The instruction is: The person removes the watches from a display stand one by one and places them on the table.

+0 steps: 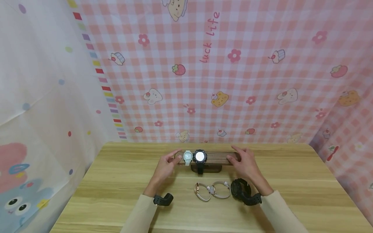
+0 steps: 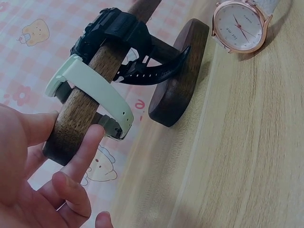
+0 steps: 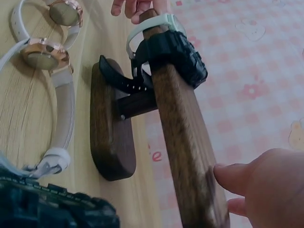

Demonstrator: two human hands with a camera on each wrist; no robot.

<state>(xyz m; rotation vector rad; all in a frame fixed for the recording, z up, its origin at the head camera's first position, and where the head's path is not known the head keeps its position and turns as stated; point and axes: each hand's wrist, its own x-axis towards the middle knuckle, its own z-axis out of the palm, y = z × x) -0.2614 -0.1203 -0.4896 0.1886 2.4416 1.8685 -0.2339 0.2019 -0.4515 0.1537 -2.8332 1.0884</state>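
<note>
Holding the wooden watch stand [image 1: 217,158] by both ends of its bar, on the table [image 1: 122,181] toward the far edge. Grips the left end of the stand's bar with the left hand [image 1: 165,166], pinching between thumb and index finger, with the other fingers loosely bent just below. Grips the right end of the stand's bar with the right hand [image 1: 247,163], with the thumb pressed to the near side and the index finger stretched along the far side. Bears a mint-green watch [image 1: 187,156] toward the left end of the stand, looped around the bar just beside the left hand. Bears a black watch [image 1: 200,156] next to it on the stand, to the right, with a bright white face and a perforated strap end hanging down by the stand's base [image 3: 111,128]. Shows plain wood grain along the stand's bar from there to the right hand.

In front of the stand, rests a rose-gold watch [image 1: 196,187] with a pale strap on the table, standing on edge in a loop. Close to its right, also in front of the stand, shows a second rose-gold watch [image 3: 45,56] with a white strap. Farther right, in front of the stand's right end, lies a bulky black watch [image 1: 237,187] just beside the second one. Wears pale sleeves [image 1: 141,213] and black wrist bands [image 1: 167,199], nearer than the stand. Beyond the stand, hangs a pink checked cloth [image 1: 204,81] with cupcakes, strawberries and "luck life"; well left of the stand, a white dotted cloth [image 1: 43,97].
</note>
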